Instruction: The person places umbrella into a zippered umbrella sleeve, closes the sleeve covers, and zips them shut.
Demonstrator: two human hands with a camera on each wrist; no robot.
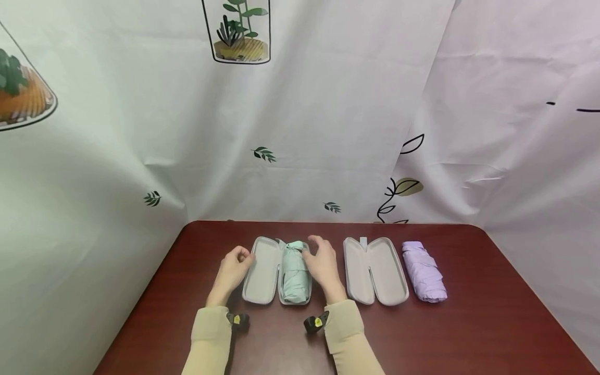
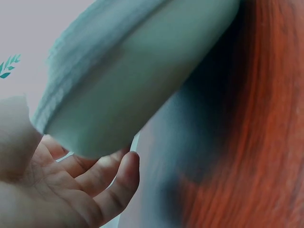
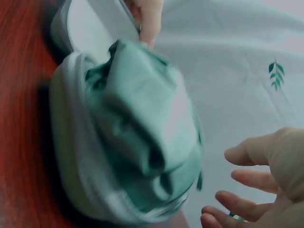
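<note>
A folded mint-green umbrella (image 1: 295,278) lies in the right half of an opened zip case (image 1: 261,278), its fabric bulging above the zipped rim in the right wrist view. At the case's left half, my left hand (image 1: 234,265) holds the outer edge, thumb over the rim and fingers behind the shell (image 2: 104,90). My right hand (image 1: 322,263) is beside the umbrella's upper right. Its fingers are spread and loosely bent, with a gap between them and the green fabric (image 3: 142,109) in the right wrist view.
A second opened zip case (image 1: 386,271) lies to the right on the dark red table (image 1: 469,323). Beyond it is a folded lilac umbrella (image 1: 424,273). A white printed cloth (image 1: 328,130) hangs behind the table.
</note>
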